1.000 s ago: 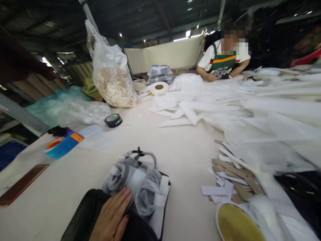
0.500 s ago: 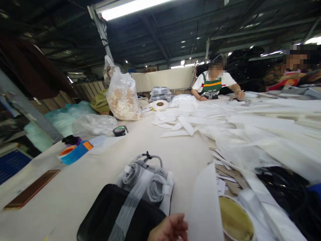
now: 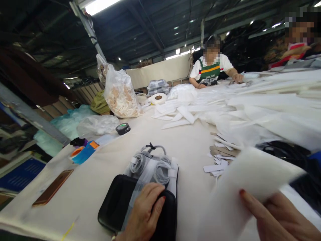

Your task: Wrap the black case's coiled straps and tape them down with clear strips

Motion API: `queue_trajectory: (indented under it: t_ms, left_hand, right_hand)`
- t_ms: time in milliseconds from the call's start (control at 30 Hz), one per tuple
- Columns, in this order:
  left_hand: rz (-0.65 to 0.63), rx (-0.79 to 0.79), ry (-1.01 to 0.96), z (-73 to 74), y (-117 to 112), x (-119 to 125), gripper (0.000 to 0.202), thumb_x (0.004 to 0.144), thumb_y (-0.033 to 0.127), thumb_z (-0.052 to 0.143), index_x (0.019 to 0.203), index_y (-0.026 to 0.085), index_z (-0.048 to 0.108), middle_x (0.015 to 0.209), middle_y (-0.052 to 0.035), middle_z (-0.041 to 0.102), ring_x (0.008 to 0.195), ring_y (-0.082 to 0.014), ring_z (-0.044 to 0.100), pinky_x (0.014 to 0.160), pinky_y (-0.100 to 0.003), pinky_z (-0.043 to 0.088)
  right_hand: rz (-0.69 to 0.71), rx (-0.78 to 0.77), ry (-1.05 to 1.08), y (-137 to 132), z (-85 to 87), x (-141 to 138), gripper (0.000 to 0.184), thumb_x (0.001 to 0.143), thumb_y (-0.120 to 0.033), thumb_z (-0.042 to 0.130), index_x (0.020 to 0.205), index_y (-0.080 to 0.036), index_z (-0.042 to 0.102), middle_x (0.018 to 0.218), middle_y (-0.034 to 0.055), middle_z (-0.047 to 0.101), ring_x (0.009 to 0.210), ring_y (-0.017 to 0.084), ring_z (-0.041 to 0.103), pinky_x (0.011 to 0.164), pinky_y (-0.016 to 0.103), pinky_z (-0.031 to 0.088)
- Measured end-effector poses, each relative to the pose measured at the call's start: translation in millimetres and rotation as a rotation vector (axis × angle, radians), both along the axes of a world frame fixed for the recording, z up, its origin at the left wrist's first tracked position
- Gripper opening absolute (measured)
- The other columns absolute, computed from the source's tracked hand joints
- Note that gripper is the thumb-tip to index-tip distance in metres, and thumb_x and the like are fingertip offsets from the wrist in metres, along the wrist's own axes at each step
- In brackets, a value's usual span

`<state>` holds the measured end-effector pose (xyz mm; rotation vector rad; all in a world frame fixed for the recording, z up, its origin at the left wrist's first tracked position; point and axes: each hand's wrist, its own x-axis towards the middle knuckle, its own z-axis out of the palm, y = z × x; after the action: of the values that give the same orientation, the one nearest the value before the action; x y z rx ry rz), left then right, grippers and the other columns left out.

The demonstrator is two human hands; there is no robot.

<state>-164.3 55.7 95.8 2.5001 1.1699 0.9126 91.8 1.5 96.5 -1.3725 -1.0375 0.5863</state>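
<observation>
1. Left hand (image 3: 145,212): palm down on the black case (image 3: 114,204), its fingers extended close together and the thumb apart. The case lies on the bench (image 3: 87,214), directly before the wearer.
2. Right hand (image 3: 278,211): thumb and fingers pinch a white sheet (image 3: 225,201), raised to the right of the case and slightly blurred.
3. Translucent band (image 3: 132,199): crosses the case, passes partly beneath the left hand and runs between coiled clear straps (image 3: 137,163) just beyond.
4. Obstructions: the left hand covers part of the case; the sheet hides some bench and part of the strip scraps (image 3: 225,151).
5. Left side: a flat brown slab (image 3: 54,187), a blue tape roll (image 3: 85,154) and, farther off, a black tape roll (image 3: 123,129).
6. Right side: a broad heap of white material (image 3: 263,108), with black items (image 3: 288,150) nearer the wearer.
7. Far side: a scrap-filled plastic bag (image 3: 121,97), a white roll (image 3: 158,98) and a co-worker in a green apron (image 3: 210,73).
</observation>
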Motion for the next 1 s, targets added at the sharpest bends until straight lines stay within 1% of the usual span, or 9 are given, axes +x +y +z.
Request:
queue_trajectory:
  t_ms: [67, 133, 333, 400, 533, 633, 800, 900, 1000]
  left_hand:
    - [0.001, 0.179, 0.182, -4.5, 12, -10, 0.024, 0.088, 0.022, 0.047, 0.110, 0.019, 0.055, 0.105, -0.0062, 0.061, 0.100, -0.0157, 0.056, 0.089, -0.025, 0.047]
    - [0.001, 0.287, 0.297, -12.1, 21, -13, 0.026, 0.088, 0.022, 0.045, 0.112, 0.016, 0.054, 0.105, -0.0084, 0.060, 0.100, -0.0182, 0.055, 0.089, -0.030, 0.047]
    - [-0.035, 0.433, 0.340, -23.5, 30, -10, 0.024, 0.089, 0.017, 0.041, 0.108, 0.013, 0.056, 0.099, -0.0086, 0.058, 0.097, -0.0184, 0.053, 0.088, -0.029, 0.046]
    - [-0.044, 0.440, 0.332, -25.8, 31, -13, 0.025, 0.089, 0.016, 0.040, 0.108, 0.012, 0.055, 0.099, -0.0086, 0.057, 0.097, -0.0176, 0.053, 0.086, -0.027, 0.046]
    - [-0.036, 0.413, 0.339, -30.6, 30, -21, 0.027, 0.090, 0.017, 0.038, 0.112, 0.011, 0.052, 0.104, -0.0100, 0.053, 0.097, -0.0162, 0.053, 0.082, -0.024, 0.047]
    - [-0.056, 0.436, 0.368, -23.1, 30, -21, 0.027, 0.088, 0.015, 0.042, 0.113, 0.011, 0.052, 0.103, -0.0107, 0.053, 0.097, -0.0184, 0.052, 0.081, -0.028, 0.047]
    - [-0.235, 0.495, 0.450, 10.0, 44, 8, 0.024, 0.086, 0.010, 0.045, 0.106, 0.011, 0.057, 0.098, -0.0090, 0.060, 0.098, -0.0208, 0.051, 0.088, -0.034, 0.042]
    - [-0.412, 0.411, 0.589, 19.2, 56, 34, 0.023, 0.087, 0.014, 0.044, 0.107, 0.013, 0.055, 0.106, -0.0070, 0.060, 0.108, -0.0213, 0.047, 0.093, -0.036, 0.038]
    - [-0.534, 0.266, 0.780, 17.5, 69, 51, 0.016, 0.086, 0.024, 0.049, 0.098, 0.016, 0.056, 0.104, -0.0036, 0.060, 0.112, -0.0219, 0.044, 0.103, -0.042, 0.026]
  right_hand:
    - [0.108, -0.100, 0.156, 14, -1.0, -10, 0.037, 0.078, -0.044, 0.055, 0.107, -0.021, 0.058, 0.094, 0.0048, 0.070, 0.074, 0.020, 0.067, 0.065, 0.029, 0.056]
    - [0.205, -0.215, 0.228, 25, -12.9, -24, 0.039, 0.077, -0.047, 0.053, 0.104, -0.019, 0.055, 0.092, 0.0070, 0.068, 0.079, 0.022, 0.064, 0.069, 0.034, 0.054]
    - [0.282, -0.519, 0.053, 41, -64.8, -72, 0.020, 0.078, -0.037, 0.042, 0.082, -0.018, 0.048, 0.081, 0.0084, 0.062, 0.077, 0.024, 0.059, 0.070, 0.036, 0.045]
    - [0.280, -0.592, -0.033, 43, -68.5, -80, 0.012, 0.079, -0.031, 0.040, 0.081, -0.019, 0.043, 0.082, 0.0098, 0.061, 0.079, 0.024, 0.058, 0.073, 0.036, 0.042]
    - [0.291, -0.667, -0.105, 45, -61.3, -83, 0.002, 0.081, -0.023, 0.038, 0.080, -0.021, 0.037, 0.083, 0.0111, 0.059, 0.081, 0.025, 0.057, 0.075, 0.035, 0.039]
    - [0.301, -0.673, -0.089, 47, -59.7, -82, 0.004, 0.080, -0.022, 0.039, 0.078, -0.022, 0.035, 0.081, 0.0101, 0.059, 0.081, 0.025, 0.056, 0.074, 0.034, 0.038]
    - [0.214, -0.633, 0.045, 50, -68.7, -77, 0.008, 0.077, -0.028, 0.040, 0.072, -0.024, 0.035, 0.073, 0.0048, 0.056, 0.073, 0.022, 0.056, 0.067, 0.031, 0.039]
    - [0.183, -0.584, 0.113, 49, -72.1, -75, 0.011, 0.075, -0.033, 0.040, 0.070, -0.024, 0.035, 0.067, 0.0025, 0.054, 0.067, 0.020, 0.054, 0.063, 0.031, 0.039]
    - [0.206, -0.563, 0.132, 47, -73.0, -76, 0.011, 0.075, -0.034, 0.038, 0.073, -0.024, 0.035, 0.071, 0.0039, 0.056, 0.070, 0.021, 0.055, 0.066, 0.032, 0.040]
